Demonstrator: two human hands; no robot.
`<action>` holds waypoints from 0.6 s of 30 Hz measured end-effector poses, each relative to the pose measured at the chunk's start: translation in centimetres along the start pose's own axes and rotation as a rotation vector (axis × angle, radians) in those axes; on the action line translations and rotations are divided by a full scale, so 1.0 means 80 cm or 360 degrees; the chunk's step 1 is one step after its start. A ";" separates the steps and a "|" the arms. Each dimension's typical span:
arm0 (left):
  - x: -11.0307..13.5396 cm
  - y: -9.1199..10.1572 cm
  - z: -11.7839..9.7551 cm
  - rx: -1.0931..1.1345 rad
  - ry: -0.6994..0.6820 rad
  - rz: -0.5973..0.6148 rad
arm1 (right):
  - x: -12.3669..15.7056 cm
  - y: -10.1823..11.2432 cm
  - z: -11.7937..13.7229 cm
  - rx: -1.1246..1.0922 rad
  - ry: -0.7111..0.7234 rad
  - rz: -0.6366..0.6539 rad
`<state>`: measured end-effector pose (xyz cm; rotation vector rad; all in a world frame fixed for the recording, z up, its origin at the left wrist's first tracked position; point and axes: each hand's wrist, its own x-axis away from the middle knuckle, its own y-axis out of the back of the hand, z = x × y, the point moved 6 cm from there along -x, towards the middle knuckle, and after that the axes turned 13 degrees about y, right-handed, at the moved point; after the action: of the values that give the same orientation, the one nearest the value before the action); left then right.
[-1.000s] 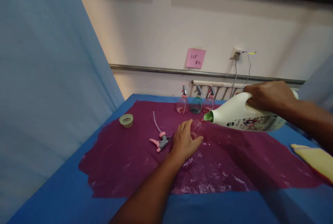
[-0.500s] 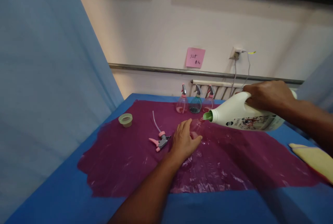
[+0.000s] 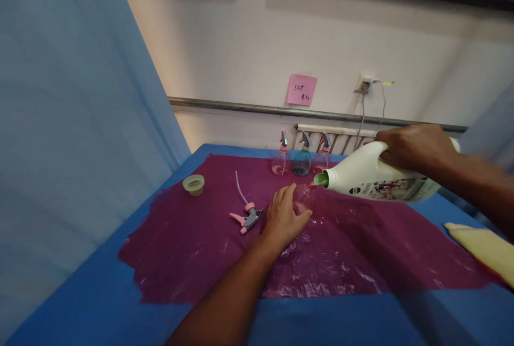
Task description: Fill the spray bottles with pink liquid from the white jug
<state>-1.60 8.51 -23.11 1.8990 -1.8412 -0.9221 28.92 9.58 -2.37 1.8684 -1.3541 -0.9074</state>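
My left hand (image 3: pixel 283 215) is wrapped round a clear pinkish spray bottle (image 3: pixel 304 197) that has no spray head on it. In my right hand (image 3: pixel 415 145) is the handle of a large cream detergent jug (image 3: pixel 361 174), tipped on its side to the left. The jug's green spout (image 3: pixel 321 179) rests at or just over the bottle's mouth; whether liquid is flowing is too small to tell. Left of my left hand lies a grey and pink trigger spray head (image 3: pixel 249 217) with its tube. Farther left sits a pale green cap (image 3: pixel 194 184).
Behind the bottle stand a pink spray bottle (image 3: pixel 280 161), a teal spray bottle (image 3: pixel 302 161) and another pink spray bottle (image 3: pixel 321 159). A purple plastic sheet (image 3: pixel 193 260) covers much of the blue table (image 3: pixel 321 324). A yellow cloth (image 3: pixel 484 247) lies at the right edge.
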 end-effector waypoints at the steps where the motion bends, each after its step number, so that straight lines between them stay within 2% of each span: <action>1: 0.000 0.000 0.000 0.0000 0.0000 0.0003 | 0.000 0.001 0.000 0.0007 0.0004 0.0000; 8: 0.000 -0.001 0.000 0.0006 0.0001 -0.0030 | 0.001 0.003 0.001 0.0008 0.0010 -0.0070; 18: 0.000 0.001 0.001 0.0027 0.0045 0.0006 | 0.001 -0.002 0.004 0.0031 0.0014 -0.0049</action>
<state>-1.69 8.53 -23.08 1.9082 -1.8411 -0.8764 28.72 9.52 -2.71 1.9112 -1.3366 -0.9032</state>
